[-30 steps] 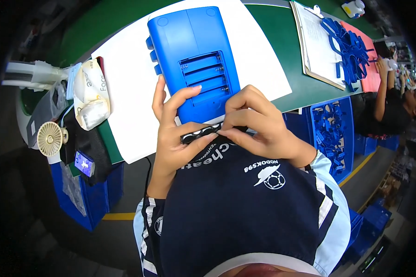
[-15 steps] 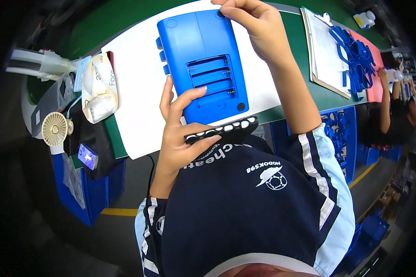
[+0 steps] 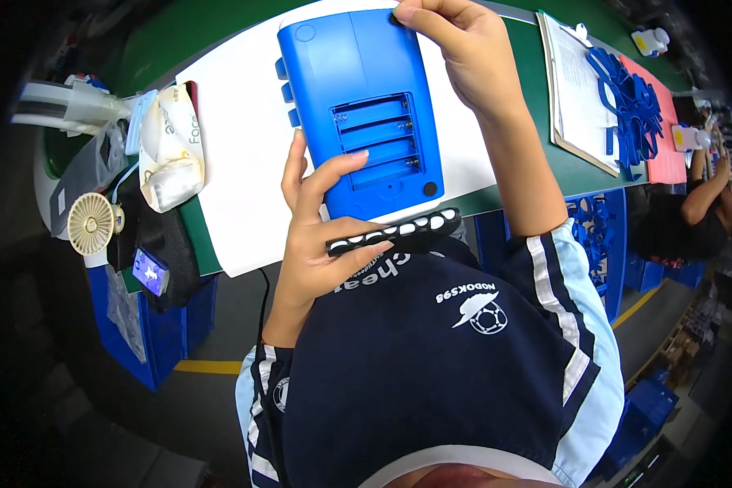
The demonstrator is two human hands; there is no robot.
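A blue plastic device casing lies with its underside up, its battery compartment uncovered and showing no batteries. My left hand pinches a black strip with white round spots between thumb and fingers. Its index finger rests on the casing beside the compartment. At the casing's far right corner, my right hand has thumb and fingertips closed at a small black round foot. Another black round foot sits at the near right corner. A bare round mark shows at the far left corner.
White paper covers part of the green table. Left are a tissue pack, a small fan and a blue-purple box. Right are a clipboard and a pile of blue straps. Another person works far right.
My right thumb has shifted slightly at the casing's corner, leaving the round foot more visible. The view has moved slightly; my left hand keeps the black strip.
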